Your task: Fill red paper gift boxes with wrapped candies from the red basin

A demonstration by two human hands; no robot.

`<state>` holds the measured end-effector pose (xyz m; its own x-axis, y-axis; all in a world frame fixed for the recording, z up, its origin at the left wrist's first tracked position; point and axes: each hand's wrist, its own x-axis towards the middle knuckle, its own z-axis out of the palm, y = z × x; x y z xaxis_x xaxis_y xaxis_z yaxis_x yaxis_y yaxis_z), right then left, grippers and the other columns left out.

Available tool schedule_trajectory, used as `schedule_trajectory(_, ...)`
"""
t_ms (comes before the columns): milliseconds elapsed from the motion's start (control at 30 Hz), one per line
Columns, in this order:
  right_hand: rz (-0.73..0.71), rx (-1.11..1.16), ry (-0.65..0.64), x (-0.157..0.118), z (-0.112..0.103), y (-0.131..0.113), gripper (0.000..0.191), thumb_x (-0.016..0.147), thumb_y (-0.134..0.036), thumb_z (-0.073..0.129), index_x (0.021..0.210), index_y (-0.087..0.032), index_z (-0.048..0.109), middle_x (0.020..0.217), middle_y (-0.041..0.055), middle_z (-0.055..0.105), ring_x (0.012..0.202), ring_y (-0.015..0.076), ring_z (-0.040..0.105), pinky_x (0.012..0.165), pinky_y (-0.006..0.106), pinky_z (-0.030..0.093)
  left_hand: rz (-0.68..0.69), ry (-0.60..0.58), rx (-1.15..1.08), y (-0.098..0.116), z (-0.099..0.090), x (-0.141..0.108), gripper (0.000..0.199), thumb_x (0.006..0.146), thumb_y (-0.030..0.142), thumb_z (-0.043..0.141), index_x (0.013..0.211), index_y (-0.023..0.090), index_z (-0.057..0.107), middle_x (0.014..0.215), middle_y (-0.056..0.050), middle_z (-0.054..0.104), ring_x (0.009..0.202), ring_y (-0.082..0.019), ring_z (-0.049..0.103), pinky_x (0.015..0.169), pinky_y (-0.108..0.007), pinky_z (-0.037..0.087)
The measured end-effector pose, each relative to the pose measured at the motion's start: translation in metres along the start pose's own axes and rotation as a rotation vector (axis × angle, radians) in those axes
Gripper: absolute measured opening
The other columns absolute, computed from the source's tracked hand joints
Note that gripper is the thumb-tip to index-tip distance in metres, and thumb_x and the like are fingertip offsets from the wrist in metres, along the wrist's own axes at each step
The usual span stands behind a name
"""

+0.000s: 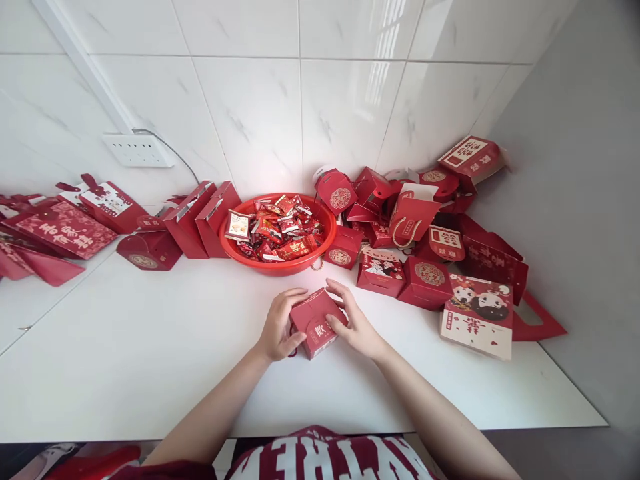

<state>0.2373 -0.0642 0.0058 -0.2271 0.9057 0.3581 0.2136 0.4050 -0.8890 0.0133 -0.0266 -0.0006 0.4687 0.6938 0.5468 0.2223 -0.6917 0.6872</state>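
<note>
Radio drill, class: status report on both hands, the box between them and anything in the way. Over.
Left hand on box's left side, right hand on its right. Box closed in between both hands. Basin beyond, apart from box, not blocking.

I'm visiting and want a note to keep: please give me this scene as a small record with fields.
Left hand: on red box, left side
Right hand: on its right, thumb on top
Basin: red, holding wrapped packets
Other boxes: red, both sides of basin
Table: white
Wall: white tiles, socket
</note>
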Motion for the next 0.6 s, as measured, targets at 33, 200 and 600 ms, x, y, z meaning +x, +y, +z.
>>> schedule_trajectory(33, 0.000, 0.009, 0.002, -0.001, 0.002, 0.000, 0.065, 0.097, -0.030, 0.053, 0.154, -0.029, 0.022, 0.158, 0.0124, 0.026, 0.145, 0.0249, 0.034, 0.115, 0.048, 0.037, 0.056, 0.008, 0.073, 0.001, 0.000, -0.002, 0.077, 0.082, 0.073, 0.052, 0.133, 0.015, 0.054, 0.137, -0.020, 0.056, 0.132, -0.038, 0.049, 0.112, -0.054, 0.034)
schedule_trajectory(200, -0.087, -0.088, -0.095, -0.001, -0.003, -0.003, 0.050, 0.098, -0.026, 0.049, 0.147, -0.028, 0.042, 0.153, 0.0100, 0.041, 0.144, 0.0253, 0.035, 0.119, 0.051, 0.031, 0.130, -0.094, 0.312, 0.009, 0.000, -0.001, 0.093, 0.070, 0.085, 0.055, 0.134, 0.016, 0.054, 0.133, -0.020, 0.062, 0.133, -0.040, 0.049, 0.121, -0.058, 0.013)
schedule_trajectory(600, -0.250, -0.420, -0.022, 0.001, 0.007, -0.003, 0.043, 0.092, -0.049, 0.063, 0.131, -0.033, 0.064, 0.137, 0.0094, 0.052, 0.130, 0.0327, 0.041, 0.108, 0.055, 0.042, -0.011, -0.255, 0.516, 0.023, -0.039, 0.014, 0.051, 0.092, 0.018, 0.046, 0.142, 0.026, 0.053, 0.144, -0.006, 0.058, 0.138, -0.028, 0.048, 0.120, -0.050, 0.024)
